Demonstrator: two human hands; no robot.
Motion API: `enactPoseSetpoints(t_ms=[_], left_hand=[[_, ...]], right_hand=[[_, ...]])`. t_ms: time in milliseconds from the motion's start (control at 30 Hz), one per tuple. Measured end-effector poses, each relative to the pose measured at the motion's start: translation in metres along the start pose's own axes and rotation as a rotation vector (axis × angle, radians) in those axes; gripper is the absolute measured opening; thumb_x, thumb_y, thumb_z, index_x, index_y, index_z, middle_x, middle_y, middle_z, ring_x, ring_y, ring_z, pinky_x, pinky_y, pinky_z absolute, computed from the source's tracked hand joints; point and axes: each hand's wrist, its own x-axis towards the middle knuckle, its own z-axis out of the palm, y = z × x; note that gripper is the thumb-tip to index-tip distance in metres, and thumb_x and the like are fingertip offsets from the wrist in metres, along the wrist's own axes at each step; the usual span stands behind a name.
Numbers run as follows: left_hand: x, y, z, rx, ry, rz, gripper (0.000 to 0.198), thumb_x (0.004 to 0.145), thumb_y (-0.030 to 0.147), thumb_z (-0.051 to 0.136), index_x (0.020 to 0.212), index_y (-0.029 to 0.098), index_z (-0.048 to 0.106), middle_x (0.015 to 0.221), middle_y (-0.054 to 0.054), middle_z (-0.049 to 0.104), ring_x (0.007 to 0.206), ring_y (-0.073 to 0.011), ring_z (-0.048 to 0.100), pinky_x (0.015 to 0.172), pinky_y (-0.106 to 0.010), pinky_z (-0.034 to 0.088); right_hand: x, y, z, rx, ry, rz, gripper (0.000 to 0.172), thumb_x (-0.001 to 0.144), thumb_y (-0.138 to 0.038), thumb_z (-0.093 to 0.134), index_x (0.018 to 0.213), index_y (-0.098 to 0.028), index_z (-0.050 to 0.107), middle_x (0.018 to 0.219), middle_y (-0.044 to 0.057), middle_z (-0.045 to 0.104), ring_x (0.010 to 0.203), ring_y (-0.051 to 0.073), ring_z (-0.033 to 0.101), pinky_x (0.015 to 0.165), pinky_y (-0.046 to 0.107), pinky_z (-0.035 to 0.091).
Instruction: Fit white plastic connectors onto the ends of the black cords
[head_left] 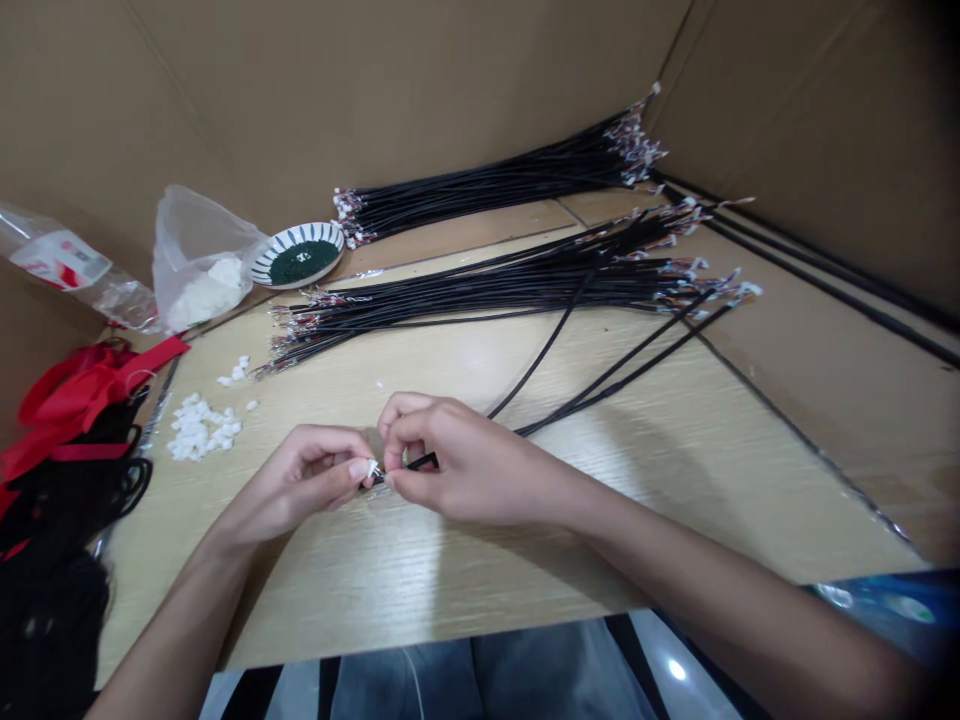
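Near the middle of the table, my left hand (315,475) pinches a small white connector (373,467) between thumb and forefinger. Close against it, my right hand (457,455) is closed on the end of a black cable (424,461), thumb and forefinger pressed together by the connector. Thin wires between the fingertips are too small to make out clearly. Black cables run from behind my right hand up to the right, toward the nearer cable bundle (480,290). Loose white connectors (201,428) lie in a pile left of my left hand.
A second cable bundle (495,185) lies along the cardboard wall (420,80). At the back left are a striped dish (262,268) with dark green contents, a plastic bag (199,240) holding white pieces, and a plastic bottle (75,265). Red ribbon (75,390) and black cords lie at the left edge.
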Motion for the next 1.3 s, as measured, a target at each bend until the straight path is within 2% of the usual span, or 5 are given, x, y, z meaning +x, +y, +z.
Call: enactPoseSetpoints(t_ms=[700,933,1033,1133,1300], left_hand=[[0.0029,-0.0024,0.0013,0.018,-0.025,-0.011,0.032,0.085,0.039,0.056,0.069,0.011,0.058,0.058,0.002,0.04,0.051,-0.0074,0.03,0.047,-0.024,0.019],[0.0011,-0.0001,0.0008,-0.004,-0.001,-0.006,0.032,0.086,0.039,0.054,0.069,0.012,0.057,0.052,0.004,0.04,0.049,-0.0068,0.032,0.046,-0.023,0.02],[0.0004,-0.0022,0.0007,-0.062,0.036,0.009,0.031,0.086,0.037,0.055,0.07,0.012,0.057,0.051,0.004,0.04,0.047,-0.0061,0.031,0.045,-0.023,0.02],[0.0004,-0.0055,-0.0002,-0.135,0.082,0.038,0.028,0.086,0.035,0.055,0.071,0.012,0.058,0.051,0.004,0.041,0.046,-0.0061,0.031,0.044,-0.022,0.02],[0.0011,-0.0062,-0.0014,-0.184,0.094,0.062,0.025,0.086,0.033,0.056,0.074,0.012,0.061,0.051,0.003,0.044,0.045,-0.0065,0.033,0.045,-0.023,0.02]], right_hand=[[-0.0001,0.0028,0.0015,-0.039,0.006,0.037,0.011,0.072,-0.004,0.056,0.067,-0.013,0.06,0.083,0.001,0.053,0.067,0.009,0.047,0.062,0.022,0.036],[0.0009,-0.0016,-0.0009,-0.034,0.048,0.035,0.01,0.072,-0.006,0.057,0.067,-0.014,0.061,0.086,0.002,0.055,0.07,0.01,0.049,0.065,0.023,0.039],[0.0003,-0.0038,-0.0029,-0.059,0.071,-0.011,0.007,0.071,-0.009,0.059,0.073,-0.015,0.061,0.089,0.002,0.054,0.073,0.011,0.05,0.066,0.024,0.041],[-0.0012,-0.0037,-0.0041,-0.091,0.071,-0.086,0.017,0.068,-0.007,0.061,0.082,-0.016,0.06,0.094,0.002,0.053,0.078,0.013,0.052,0.068,0.024,0.042],[-0.0021,0.0009,-0.0025,-0.122,0.084,-0.197,0.015,0.073,-0.005,0.057,0.081,-0.017,0.06,0.099,0.002,0.051,0.081,0.012,0.053,0.068,0.023,0.043]])
